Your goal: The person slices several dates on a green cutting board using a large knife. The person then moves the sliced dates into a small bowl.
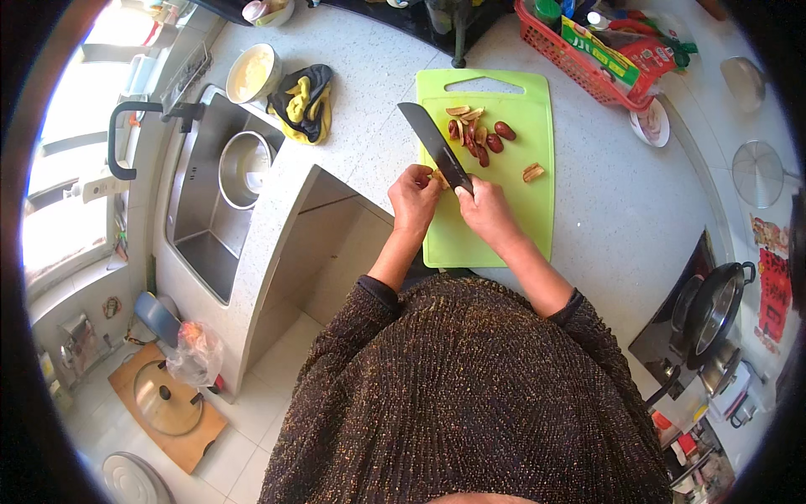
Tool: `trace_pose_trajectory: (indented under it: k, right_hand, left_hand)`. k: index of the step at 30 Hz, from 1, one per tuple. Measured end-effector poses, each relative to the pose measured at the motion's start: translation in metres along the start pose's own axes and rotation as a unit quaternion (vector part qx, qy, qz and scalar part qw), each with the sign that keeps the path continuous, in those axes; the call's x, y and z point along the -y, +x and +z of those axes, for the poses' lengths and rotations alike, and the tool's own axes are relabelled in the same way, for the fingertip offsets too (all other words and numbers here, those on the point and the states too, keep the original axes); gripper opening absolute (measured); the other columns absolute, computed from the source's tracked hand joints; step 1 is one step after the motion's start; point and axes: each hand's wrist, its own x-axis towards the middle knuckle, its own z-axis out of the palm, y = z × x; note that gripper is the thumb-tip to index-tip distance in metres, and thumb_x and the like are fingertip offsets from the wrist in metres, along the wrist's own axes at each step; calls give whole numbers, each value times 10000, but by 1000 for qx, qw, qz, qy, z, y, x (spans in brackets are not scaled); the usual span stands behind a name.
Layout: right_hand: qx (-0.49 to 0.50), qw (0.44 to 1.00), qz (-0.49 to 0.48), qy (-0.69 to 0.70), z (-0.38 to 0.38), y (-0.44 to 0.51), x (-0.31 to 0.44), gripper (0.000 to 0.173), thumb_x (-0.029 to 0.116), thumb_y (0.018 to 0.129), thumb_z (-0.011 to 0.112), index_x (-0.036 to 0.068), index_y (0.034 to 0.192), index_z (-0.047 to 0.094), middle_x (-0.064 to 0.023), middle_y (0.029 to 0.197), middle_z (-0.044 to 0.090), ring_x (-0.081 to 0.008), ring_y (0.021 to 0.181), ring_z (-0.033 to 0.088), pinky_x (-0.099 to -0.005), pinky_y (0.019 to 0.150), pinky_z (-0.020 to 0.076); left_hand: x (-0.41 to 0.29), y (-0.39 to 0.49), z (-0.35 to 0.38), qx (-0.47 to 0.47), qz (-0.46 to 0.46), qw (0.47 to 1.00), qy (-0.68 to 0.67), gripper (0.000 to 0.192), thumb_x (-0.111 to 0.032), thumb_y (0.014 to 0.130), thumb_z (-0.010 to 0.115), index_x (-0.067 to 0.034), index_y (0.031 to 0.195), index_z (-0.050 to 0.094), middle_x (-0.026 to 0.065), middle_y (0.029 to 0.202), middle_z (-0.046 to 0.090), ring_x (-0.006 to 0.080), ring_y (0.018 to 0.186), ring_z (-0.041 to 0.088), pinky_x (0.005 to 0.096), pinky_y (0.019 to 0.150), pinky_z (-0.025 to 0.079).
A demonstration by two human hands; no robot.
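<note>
A green plastic cutting board (485, 233) lies on the counter before me. My right hand (488, 211) grips a dark-bladed kitchen knife (434, 142), its blade slanting up and left over the board. At the board's left edge, my left hand (415, 195) pinches a piece of cut red date (439, 179) beside the blade, which partly hides it. Whole red dates (505, 130) and cut slices (471, 114) sit in a loose group beyond the knife. Another cut piece (533, 172) rests apart near the right edge.
Left of the board are a black-and-yellow cloth (302, 104), a bowl (254, 72) and a sink (208, 208) holding a metal basin (244, 170). A red plastic basket (567, 63) of packages stands at the far right, near a small bowl (650, 123). A wok (718, 315) sits at the right.
</note>
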Motion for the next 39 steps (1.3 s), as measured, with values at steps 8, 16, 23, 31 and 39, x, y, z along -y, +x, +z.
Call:
trace_pose_trajectory:
  k: [8,16,23,31,39]
  right_hand:
    - [23,999,5,-41,-4,9,3,157,110,870,572,-47,871,582,-263,721,605,-436,696,610,-463,615,479]
    - [26,999,-18,-18,-3,7,-4,162,111,871,565,-49,876,581,-265,721,600,-446,702,602,-468,615,477]
    - [31,999,-21,-19,-5,3,-2,161,121,885,543,-35,889,581,-268,704,602,-458,678,594,-506,627,481]
    - [22,998,-27,-52,-1,1,-7,135,105,880,562,-28,903,579,-268,726,600,-457,691,592,-501,616,475]
    - [50,994,8,-101,-4,7,7,148,95,876,548,-50,858,569,-293,742,597,-486,745,584,-545,677,470]
  left_hand:
    - [-17,-6,3,-31,15,999,-2,179,-108,762,662,22,882,636,100,700,649,156,619,616,292,629,508]
    - [-5,-4,12,-52,-12,993,-106,98,-41,759,642,2,838,604,36,706,639,94,647,597,253,643,507]
    - [-20,-4,8,-39,-48,993,-100,94,-40,754,662,7,800,595,27,748,612,93,684,568,244,636,488]
    - [-18,-4,10,-50,-42,993,-98,91,-48,752,662,5,785,596,35,713,626,99,634,575,253,606,500]
    - [-21,-4,12,-65,-38,991,-108,75,-36,747,652,7,767,594,52,686,644,100,630,604,254,620,511]
